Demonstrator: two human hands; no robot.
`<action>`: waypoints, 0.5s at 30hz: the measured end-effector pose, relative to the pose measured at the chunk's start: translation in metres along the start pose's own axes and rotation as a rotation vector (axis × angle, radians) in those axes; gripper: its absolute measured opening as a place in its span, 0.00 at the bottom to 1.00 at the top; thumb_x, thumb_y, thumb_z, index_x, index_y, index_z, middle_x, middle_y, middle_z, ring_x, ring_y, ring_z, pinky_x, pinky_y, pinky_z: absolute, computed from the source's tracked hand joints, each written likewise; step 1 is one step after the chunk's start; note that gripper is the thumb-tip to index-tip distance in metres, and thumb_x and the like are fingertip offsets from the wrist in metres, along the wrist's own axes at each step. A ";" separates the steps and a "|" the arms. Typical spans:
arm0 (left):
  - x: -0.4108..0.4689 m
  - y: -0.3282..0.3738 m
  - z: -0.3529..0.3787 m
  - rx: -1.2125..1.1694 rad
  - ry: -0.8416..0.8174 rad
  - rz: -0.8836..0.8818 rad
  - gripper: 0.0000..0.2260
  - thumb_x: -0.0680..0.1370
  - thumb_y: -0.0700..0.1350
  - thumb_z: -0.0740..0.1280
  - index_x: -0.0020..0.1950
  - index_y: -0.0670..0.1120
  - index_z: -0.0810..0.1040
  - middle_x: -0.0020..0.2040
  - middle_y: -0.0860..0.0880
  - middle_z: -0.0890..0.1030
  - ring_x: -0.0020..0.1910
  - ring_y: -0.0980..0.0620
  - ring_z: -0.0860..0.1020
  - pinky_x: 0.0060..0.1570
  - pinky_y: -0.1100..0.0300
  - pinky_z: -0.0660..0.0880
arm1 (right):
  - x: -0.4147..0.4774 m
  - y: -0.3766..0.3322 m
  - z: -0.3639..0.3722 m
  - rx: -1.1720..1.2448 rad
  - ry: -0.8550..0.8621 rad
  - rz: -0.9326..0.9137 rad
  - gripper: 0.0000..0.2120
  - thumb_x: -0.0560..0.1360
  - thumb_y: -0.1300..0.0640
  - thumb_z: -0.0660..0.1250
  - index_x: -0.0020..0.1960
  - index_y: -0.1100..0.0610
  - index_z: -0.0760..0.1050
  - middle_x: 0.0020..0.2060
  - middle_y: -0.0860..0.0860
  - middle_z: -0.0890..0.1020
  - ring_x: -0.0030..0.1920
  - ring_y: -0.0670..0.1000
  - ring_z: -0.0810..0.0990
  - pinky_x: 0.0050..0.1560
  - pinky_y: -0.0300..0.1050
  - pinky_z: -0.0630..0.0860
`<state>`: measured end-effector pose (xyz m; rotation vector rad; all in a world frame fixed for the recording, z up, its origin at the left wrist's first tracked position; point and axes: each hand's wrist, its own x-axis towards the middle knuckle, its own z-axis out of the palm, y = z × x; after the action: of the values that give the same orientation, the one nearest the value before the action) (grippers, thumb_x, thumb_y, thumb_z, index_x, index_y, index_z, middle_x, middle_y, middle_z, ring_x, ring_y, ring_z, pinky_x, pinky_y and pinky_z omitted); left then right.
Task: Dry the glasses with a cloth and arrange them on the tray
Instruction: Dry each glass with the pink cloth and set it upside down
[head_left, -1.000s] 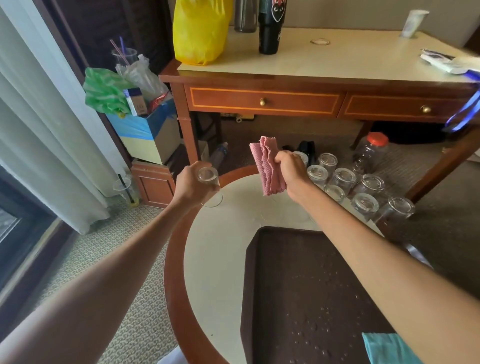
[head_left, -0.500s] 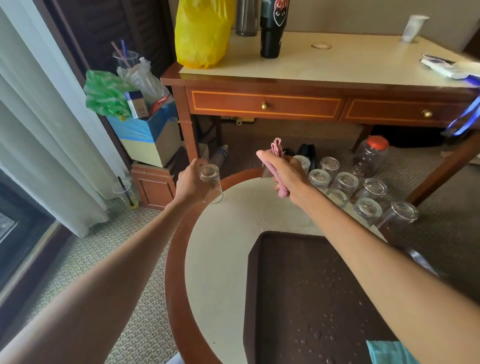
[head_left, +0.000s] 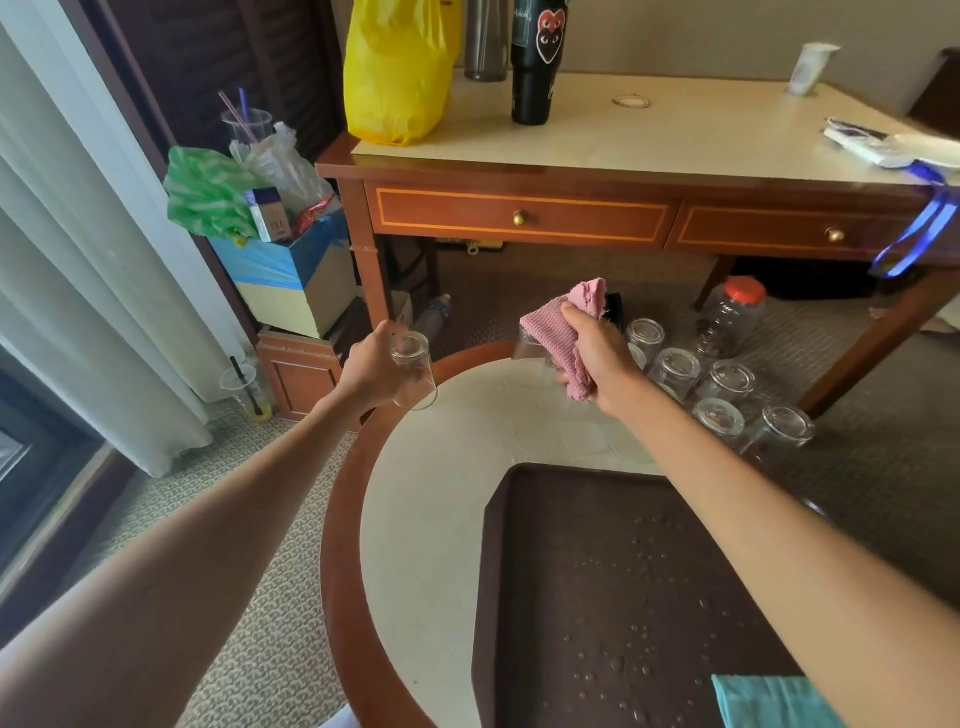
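Since half a second ago the right hand (head_left: 597, 358) has turned, so the cloth (head_left: 556, 332), then nearly hidden behind the fingers, now shows broadly at the hand's ten o'clock. The left hand (head_left: 369, 371) has barely shifted.

The round table (head_left: 426, 519) fills the lower middle of the view. The dark tray (head_left: 545, 571) lies on it toward five o'clock, speckled with drops (head_left: 623, 649). A teal cloth (head_left: 769, 701) shows at the tray's five o'clock corner.

Both arms reach out over the table. The left hand, at the table's eleven o'clock edge, has its fingers curled round a glass (head_left: 413, 364), held off the surface with its base up and mouth down. The right hand, at twelve o'clock of the tray, is clamped on the bunched pink cloth. A clear glass shape shows under the cloth's left edge, but I cannot tell whether the hand holds it.

The other glasses (head_left: 727, 379) stand mouth down in a close cluster at the table's far edge, at one to two o'clock of the tray. None is on the tray.
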<state>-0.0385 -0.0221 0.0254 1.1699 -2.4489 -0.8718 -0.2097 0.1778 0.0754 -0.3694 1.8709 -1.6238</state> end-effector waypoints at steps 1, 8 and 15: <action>0.000 0.002 0.000 0.015 -0.011 -0.011 0.32 0.72 0.47 0.80 0.73 0.45 0.70 0.66 0.42 0.78 0.63 0.41 0.77 0.56 0.48 0.77 | -0.001 -0.002 -0.004 0.009 0.014 -0.003 0.16 0.81 0.44 0.62 0.58 0.56 0.76 0.42 0.55 0.78 0.36 0.51 0.78 0.27 0.40 0.74; 0.001 0.055 0.014 0.022 0.145 0.167 0.25 0.79 0.47 0.73 0.74 0.49 0.71 0.71 0.43 0.73 0.68 0.43 0.71 0.62 0.51 0.72 | 0.003 -0.017 -0.026 0.062 0.204 -0.065 0.13 0.82 0.44 0.60 0.45 0.51 0.75 0.40 0.50 0.77 0.41 0.50 0.76 0.47 0.47 0.73; 0.033 0.113 0.057 0.157 -0.185 0.366 0.29 0.80 0.38 0.69 0.79 0.50 0.66 0.77 0.43 0.67 0.74 0.43 0.69 0.70 0.54 0.67 | 0.009 -0.024 -0.042 0.067 0.330 -0.090 0.15 0.84 0.47 0.57 0.42 0.52 0.69 0.32 0.50 0.72 0.31 0.46 0.70 0.29 0.38 0.67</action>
<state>-0.1553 0.0300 0.0533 0.6711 -2.8013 -0.7153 -0.2467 0.2002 0.0978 -0.1654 2.0563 -1.8962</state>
